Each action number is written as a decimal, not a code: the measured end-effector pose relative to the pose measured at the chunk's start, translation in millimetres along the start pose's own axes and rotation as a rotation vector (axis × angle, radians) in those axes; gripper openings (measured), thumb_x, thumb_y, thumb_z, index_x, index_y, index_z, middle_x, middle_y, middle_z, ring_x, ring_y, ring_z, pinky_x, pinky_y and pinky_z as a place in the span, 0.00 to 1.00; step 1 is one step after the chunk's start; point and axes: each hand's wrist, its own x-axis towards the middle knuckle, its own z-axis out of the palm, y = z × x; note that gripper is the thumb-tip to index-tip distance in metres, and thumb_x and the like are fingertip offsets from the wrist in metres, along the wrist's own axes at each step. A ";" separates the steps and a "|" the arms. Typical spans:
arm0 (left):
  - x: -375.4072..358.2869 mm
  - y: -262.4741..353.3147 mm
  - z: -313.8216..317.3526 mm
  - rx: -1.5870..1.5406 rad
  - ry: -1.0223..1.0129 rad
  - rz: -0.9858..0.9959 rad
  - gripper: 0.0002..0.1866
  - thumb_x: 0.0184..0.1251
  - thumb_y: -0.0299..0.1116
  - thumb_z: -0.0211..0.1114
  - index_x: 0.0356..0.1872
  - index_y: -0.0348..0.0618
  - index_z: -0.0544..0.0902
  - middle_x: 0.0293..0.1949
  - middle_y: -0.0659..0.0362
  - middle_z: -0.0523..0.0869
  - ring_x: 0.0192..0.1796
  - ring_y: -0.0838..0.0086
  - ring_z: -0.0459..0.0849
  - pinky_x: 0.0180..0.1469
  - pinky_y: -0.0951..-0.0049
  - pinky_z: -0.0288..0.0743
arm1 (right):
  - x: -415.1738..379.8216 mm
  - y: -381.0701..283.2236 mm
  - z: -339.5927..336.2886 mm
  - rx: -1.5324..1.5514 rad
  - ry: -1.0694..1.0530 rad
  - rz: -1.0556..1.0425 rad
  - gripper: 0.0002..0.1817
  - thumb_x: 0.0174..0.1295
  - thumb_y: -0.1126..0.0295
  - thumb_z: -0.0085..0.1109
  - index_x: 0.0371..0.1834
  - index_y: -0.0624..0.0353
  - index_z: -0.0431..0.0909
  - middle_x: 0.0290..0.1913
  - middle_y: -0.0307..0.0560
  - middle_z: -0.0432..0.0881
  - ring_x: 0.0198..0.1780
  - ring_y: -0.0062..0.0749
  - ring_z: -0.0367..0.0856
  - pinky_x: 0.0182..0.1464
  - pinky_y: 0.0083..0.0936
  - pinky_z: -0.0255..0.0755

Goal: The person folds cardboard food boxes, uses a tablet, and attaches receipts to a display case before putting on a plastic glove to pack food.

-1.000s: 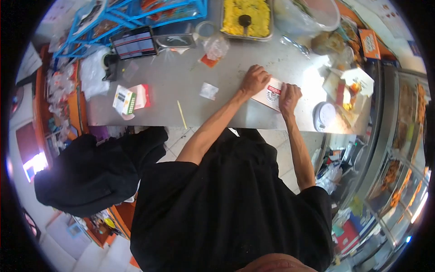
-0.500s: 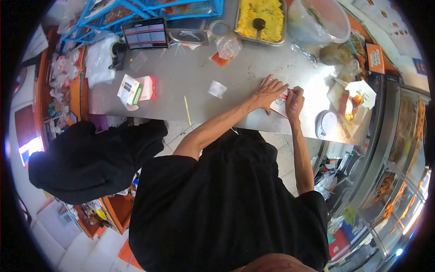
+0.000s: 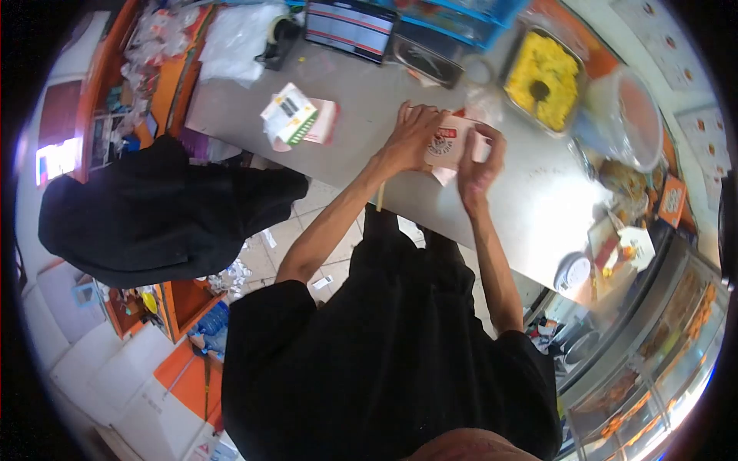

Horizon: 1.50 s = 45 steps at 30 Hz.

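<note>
A paper food box with a red label and a round dark print is between my hands over the metal table. My left hand grips its left side, the fingers reaching over the far edge. At the right side my right hand is curled with its fingers on the box edge. A pale flap hangs from the near edge of the box. Just below my left wrist, a thin yellow stick lies at the table's front edge. Whether the box touches the table cannot be made out.
Other cartons lie to the left on the table. A tablet stands behind them. At the back right are a tray of yellow food and a clear tub. A round scale and an opened food box sit at right.
The view has turned, so the table slants. The box was pressed low under both hands; now it is held between them, its printed face more visible, near the crumpled plastic.
</note>
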 end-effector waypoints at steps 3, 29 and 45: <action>-24.5 -87.0 34.4 -0.352 0.072 -0.229 0.55 0.30 0.45 0.81 0.66 0.41 0.63 0.58 0.50 0.70 0.66 0.56 0.65 0.70 0.42 0.48 | -1.8 -56.3 118.1 0.412 -0.227 0.200 0.07 0.65 0.73 0.60 0.44 0.62 0.77 0.38 0.41 0.80 0.40 0.24 0.77 0.43 0.21 0.71; -29.5 -116.4 26.4 -0.180 0.054 -0.315 0.52 0.33 0.35 0.78 0.68 0.47 0.64 0.60 0.50 0.70 0.64 0.47 0.65 0.69 0.38 0.48 | -113.5 -99.6 598.5 0.138 -0.342 1.033 0.08 0.49 0.72 0.64 0.17 0.56 0.76 0.19 0.36 0.77 0.21 0.28 0.74 0.26 0.25 0.70; -42.8 -144.8 -2.7 -0.033 -0.100 -0.117 0.35 0.51 0.26 0.67 0.64 0.47 0.68 0.63 0.48 0.67 0.71 0.51 0.58 0.72 0.47 0.51 | 86.4 13.0 135.2 -0.065 -1.380 -0.084 0.38 0.57 0.74 0.63 0.72 0.45 0.60 0.25 0.41 0.76 0.32 0.30 0.78 0.42 0.29 0.71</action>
